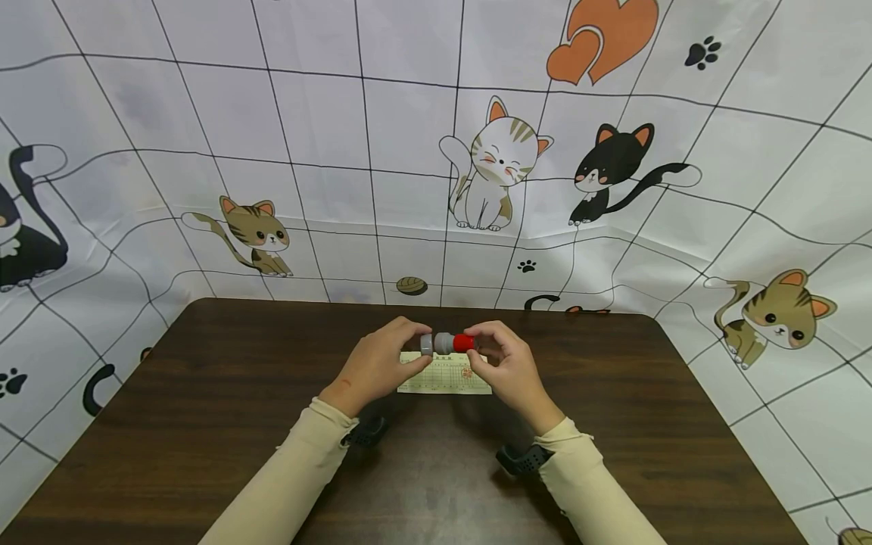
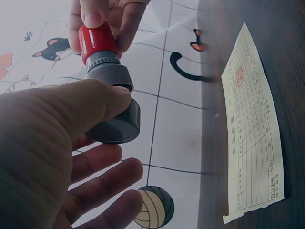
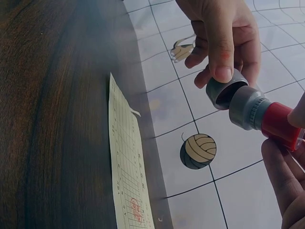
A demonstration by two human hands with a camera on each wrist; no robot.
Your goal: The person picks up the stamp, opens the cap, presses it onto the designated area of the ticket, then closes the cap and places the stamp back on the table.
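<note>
My right hand (image 1: 509, 369) pinches the red handle of a round stamp (image 1: 445, 344) with a grey lower body. Thumb and fingers of my left hand (image 1: 380, 362) hold its grey cap (image 1: 426, 345). In the right wrist view the cap (image 3: 218, 91) sits just off the stamp's end, its hollow mouth tilted toward the stamp (image 3: 280, 125). Both are held above the table over a pale yellow printed slip (image 1: 439, 378). On that slip a round red stamp mark (image 2: 239, 76) shows. The stamp's face is hidden.
A dark brown wooden table (image 1: 225, 424) lies under both arms. Behind and beside it hangs a white sheet (image 1: 327, 113) with black grid lines and cartoon cats. One edge of the slip is torn. A dark band (image 1: 523, 459) is on my right wrist.
</note>
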